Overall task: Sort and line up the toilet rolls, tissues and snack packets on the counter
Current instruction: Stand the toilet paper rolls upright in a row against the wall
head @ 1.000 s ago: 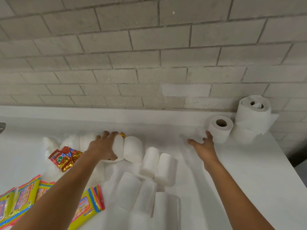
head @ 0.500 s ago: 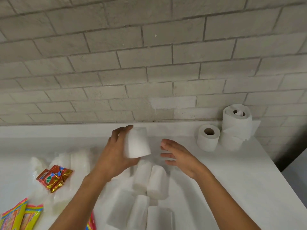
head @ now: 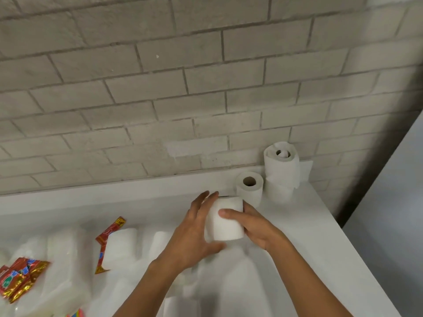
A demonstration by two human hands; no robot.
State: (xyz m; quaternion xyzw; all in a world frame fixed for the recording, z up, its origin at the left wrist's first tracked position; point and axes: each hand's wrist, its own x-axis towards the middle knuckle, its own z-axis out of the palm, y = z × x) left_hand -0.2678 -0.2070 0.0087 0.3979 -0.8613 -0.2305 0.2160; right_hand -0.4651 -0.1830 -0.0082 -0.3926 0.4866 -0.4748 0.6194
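A white counter [head: 320, 259] is seen below, with wrapped rolls [head: 121, 245] and red snack packets [head: 18, 277] lying at the near left. A white toilet roll [head: 225, 221] is held between both hands, the left hand [head: 194, 234] and the right hand [head: 254, 225] curled around it. Just behind, an upright roll [head: 249, 186] and a stacked pair [head: 281, 170] are placed against the grey brick wall [head: 206, 88].

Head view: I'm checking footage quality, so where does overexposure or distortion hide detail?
Head view: the wrapped rolls wash out against the white counter, edges lost; wall bricks bow from the wide lens; the held roll stays readable between both hands.
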